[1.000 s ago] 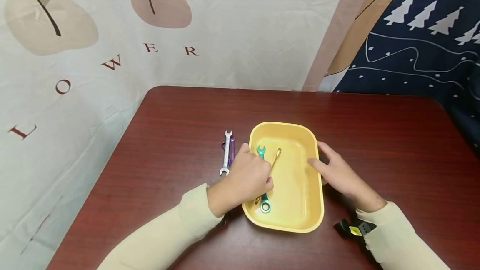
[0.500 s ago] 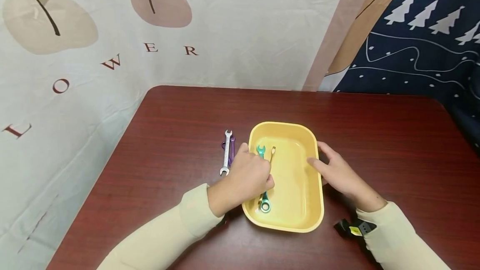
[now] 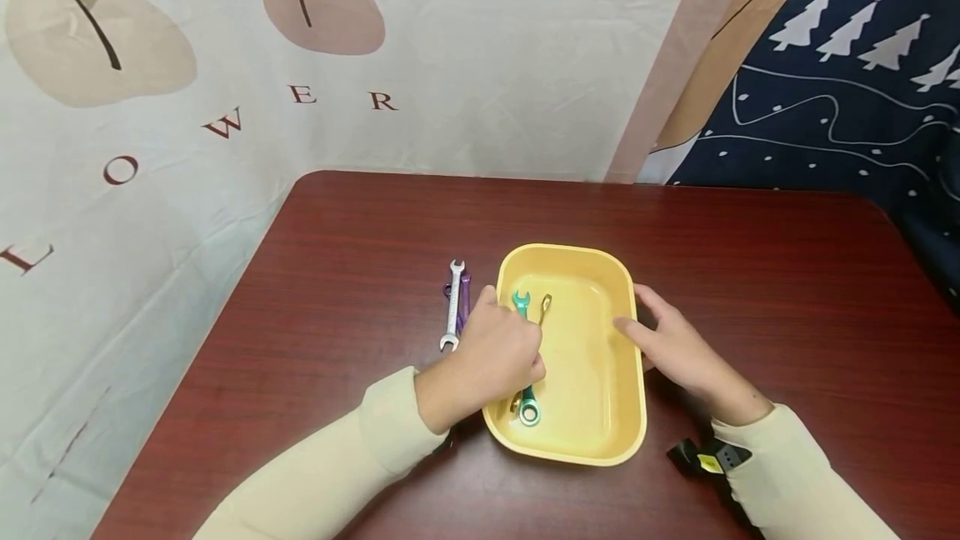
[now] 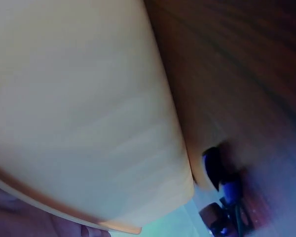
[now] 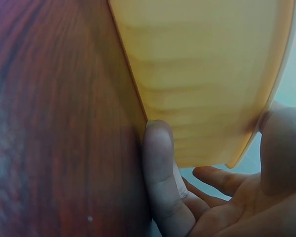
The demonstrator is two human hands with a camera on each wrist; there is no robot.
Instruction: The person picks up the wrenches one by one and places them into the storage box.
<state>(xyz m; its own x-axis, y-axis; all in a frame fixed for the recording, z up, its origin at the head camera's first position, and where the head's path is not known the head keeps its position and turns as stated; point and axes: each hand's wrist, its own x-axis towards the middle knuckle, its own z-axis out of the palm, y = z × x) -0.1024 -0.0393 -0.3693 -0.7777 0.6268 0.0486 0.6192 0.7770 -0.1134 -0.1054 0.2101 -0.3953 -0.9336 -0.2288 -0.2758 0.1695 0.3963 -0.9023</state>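
Cuff device: black wrist-worn device (image 3: 733, 455) with a small yellow-green label (image 3: 711, 463); it could knock the table if that arm drops. Any print is too small to read.
Left hand: the left hand (image 3: 491, 352) has its fingers curled in, apparently round the slim gold-coloured metal wrench (image 3: 545, 309); the contact is hidden, so a loose hold could let it slip and clatter.
Right hand: the right hand (image 3: 678, 348) grips the side wall, thumb over the rim, fingers outside; slackening could let the tray slide.
Tray: yellow rounded-rectangular plastic tray (image 3: 592, 357), flat on the dark red-brown wood-grain table (image 3: 360, 273); leaning on its left rim might tip it.
Wrenches inside: the green metal ratchet wrench (image 3: 528, 394) lies beside the gold one, both along the tray's left side; they could tangle.
Wrenches outside: silver double open-ended metal wrench (image 3: 452, 311) over a purple metal tool (image 3: 465, 294); the left forearm could brush them. No stamping legible.
Backdrop writing: pale printed cloth (image 3: 487, 65) reads "L O W E R" in dark red capitals.
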